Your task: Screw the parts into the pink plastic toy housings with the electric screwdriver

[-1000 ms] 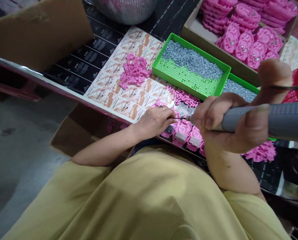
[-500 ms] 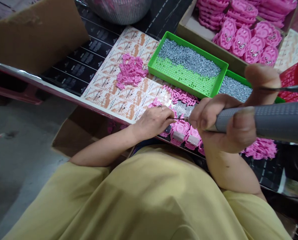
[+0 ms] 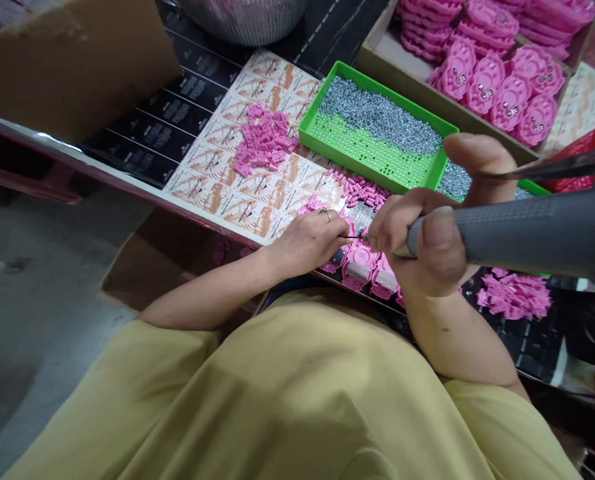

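Note:
My right hand (image 3: 427,227) is wrapped round a grey electric screwdriver (image 3: 522,233), whose thin bit points left toward my left hand (image 3: 310,241). That hand, with a ring on one finger, rests on the table edge with fingers pinched at the bit's tip; what they pinch is too small to make out. Just below the bit, a row of pink plastic housings (image 3: 364,267) lies along the table edge, each with a pale rectangular insert.
A green tray (image 3: 377,143) of small metal screws sits behind my hands. Loose pink clips (image 3: 264,140) and pink pieces (image 3: 514,297) lie on the table. A cardboard box of pink housings (image 3: 497,93) stands at back right, a brown carton (image 3: 72,60) at left.
My right hand and the screwdriver have slid slightly left, closer to the left hand. The left hand stays in place.

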Demonstrator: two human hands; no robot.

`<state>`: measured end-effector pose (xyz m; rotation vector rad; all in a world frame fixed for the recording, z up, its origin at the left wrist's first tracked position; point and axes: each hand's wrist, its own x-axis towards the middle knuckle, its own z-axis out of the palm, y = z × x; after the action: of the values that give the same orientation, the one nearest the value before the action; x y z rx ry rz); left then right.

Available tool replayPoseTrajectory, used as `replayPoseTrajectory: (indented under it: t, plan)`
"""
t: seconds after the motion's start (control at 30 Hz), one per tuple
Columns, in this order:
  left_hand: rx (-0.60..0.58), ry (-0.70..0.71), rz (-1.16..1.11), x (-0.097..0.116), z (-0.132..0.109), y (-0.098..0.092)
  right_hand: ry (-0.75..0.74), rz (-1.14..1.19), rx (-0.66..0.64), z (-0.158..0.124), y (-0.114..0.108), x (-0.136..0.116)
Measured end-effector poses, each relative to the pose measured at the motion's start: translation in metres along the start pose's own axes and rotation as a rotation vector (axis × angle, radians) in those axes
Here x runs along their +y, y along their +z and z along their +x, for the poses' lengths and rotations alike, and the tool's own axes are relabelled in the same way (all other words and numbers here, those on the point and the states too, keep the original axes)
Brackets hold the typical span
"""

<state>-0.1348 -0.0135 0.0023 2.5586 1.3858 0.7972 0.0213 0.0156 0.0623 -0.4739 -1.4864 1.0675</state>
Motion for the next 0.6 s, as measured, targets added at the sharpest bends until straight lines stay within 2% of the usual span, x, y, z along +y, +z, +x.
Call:
replayPoseTrajectory:
  t: [0.07, 0.2, 0.43, 0.6]
  plan:
    - [0.033, -0.039, -0.1, -0.005, -0.001, -0.005, -0.014, 0.001, 0.068, 0.0, 0.001, 0.002]
    - [0.131, -0.103, -0.263, -0.016, -0.007, -0.013, 0.05, -0.087, 0.14, 0.003, 0.004, 0.014]
    - [0.062, -0.091, -0.247, -0.013, -0.018, -0.007, 0.021, -0.075, 0.212, 0.009, 0.013, 0.026]
    - [0.069, 0.039, -0.179, -0.009, -0.022, 0.002, 0.007, -0.136, 0.147, 0.008, 0.011, 0.031]
